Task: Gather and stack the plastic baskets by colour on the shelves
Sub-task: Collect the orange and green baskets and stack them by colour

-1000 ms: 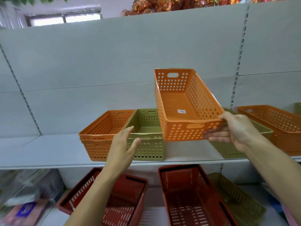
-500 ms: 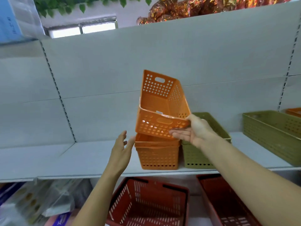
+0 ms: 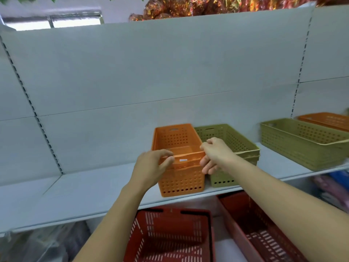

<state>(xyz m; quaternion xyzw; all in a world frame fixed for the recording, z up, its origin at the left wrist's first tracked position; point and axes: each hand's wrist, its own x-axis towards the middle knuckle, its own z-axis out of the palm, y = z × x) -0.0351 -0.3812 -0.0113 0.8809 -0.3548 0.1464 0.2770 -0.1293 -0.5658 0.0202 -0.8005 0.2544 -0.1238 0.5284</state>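
Two orange perforated baskets [image 3: 180,176] sit nested on the grey shelf [image 3: 90,191], the upper one dropped inside the lower. My left hand [image 3: 151,167] grips the near rim at its left corner, thumb curled over the edge. My right hand [image 3: 213,154] holds the near rim at its right corner, fingers curled under it. Right beside this stack stand olive green baskets [image 3: 232,148], nested, touching the orange ones.
Farther right on the same shelf lie another olive basket [image 3: 302,144] and an orange basket [image 3: 326,120] behind it. Two dark red baskets [image 3: 168,237] [image 3: 255,229] occupy the shelf below. The shelf's left part is bare grey board.
My right hand has lowered the tilted orange basket down into the orange one on the shelf. My left hand, open in the air before, now grips the rim.
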